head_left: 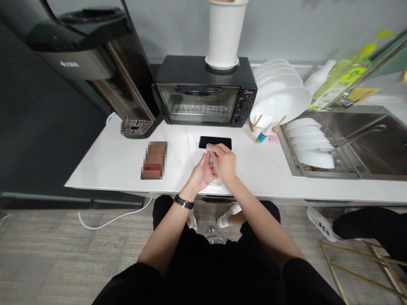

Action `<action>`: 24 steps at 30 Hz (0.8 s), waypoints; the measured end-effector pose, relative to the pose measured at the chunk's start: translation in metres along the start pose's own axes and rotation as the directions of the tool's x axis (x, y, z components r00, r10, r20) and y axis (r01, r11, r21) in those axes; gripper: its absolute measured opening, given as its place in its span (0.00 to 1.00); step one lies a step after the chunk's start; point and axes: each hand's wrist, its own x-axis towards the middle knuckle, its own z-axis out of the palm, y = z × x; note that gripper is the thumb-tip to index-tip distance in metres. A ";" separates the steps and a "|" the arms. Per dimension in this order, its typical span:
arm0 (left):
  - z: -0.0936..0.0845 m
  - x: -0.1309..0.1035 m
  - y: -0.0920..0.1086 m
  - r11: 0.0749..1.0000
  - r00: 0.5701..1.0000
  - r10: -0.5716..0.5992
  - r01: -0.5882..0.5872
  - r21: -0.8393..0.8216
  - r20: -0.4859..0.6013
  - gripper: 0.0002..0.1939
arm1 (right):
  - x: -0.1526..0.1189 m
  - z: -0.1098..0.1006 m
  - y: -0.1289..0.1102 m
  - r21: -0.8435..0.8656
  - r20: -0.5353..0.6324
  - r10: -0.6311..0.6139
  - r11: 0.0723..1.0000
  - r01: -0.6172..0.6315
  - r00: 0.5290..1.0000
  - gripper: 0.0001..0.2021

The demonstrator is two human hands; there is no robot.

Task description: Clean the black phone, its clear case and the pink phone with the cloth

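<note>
My left hand [202,173], with a black watch on the wrist, and my right hand [225,162] meet over the front part of the white counter. Between them is a clear phone case [208,147], mostly covered by my fingers. My left hand is closed around its side, while the fingers of my right hand pinch near its upper end. A see-through edge [216,182] also shows below my hands; whether it belongs to the same case I cannot tell. Just beyond my fingertips a black phone [215,142] lies flat on the counter.
A brown pixelated item [154,160] lies left of my hands. Behind stand a water dispenser [136,127], a toaster oven [203,103] with paper cups [225,34] on top, and racked plates [281,103]. A sink [375,144] and another person's leg [365,222] are right.
</note>
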 end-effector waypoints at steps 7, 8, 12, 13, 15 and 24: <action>-0.002 -0.007 0.001 0.996 0.990 0.082 -0.083 0.010 0.117 0.31 | -0.059 -0.019 -0.013 0.115 0.221 -0.139 0.987 0.116 0.965 0.12; -0.002 -0.008 0.001 0.995 0.988 0.081 -0.087 0.040 0.132 0.32 | -0.070 -0.025 -0.015 0.110 0.262 -0.162 0.984 0.137 0.951 0.11; -0.001 -0.009 0.001 0.993 0.985 0.087 -0.098 0.068 0.151 0.32 | -0.089 -0.044 -0.013 -0.128 0.339 -0.140 0.973 0.192 0.930 0.12; -0.001 -0.009 0.002 0.993 0.985 0.084 -0.094 0.066 0.148 0.33 | -0.087 -0.045 -0.011 -0.192 0.330 -0.121 0.962 0.193 0.936 0.11; 0.000 -0.008 0.002 0.994 0.986 0.075 -0.086 0.070 0.148 0.32 | -0.077 -0.044 -0.005 -0.277 0.295 -0.096 0.944 0.181 0.951 0.10; -0.003 -0.005 0.003 0.996 0.993 0.014 -0.025 0.089 0.121 0.29 | -0.005 -0.015 0.010 -0.328 0.047 0.003 0.945 0.012 0.999 0.13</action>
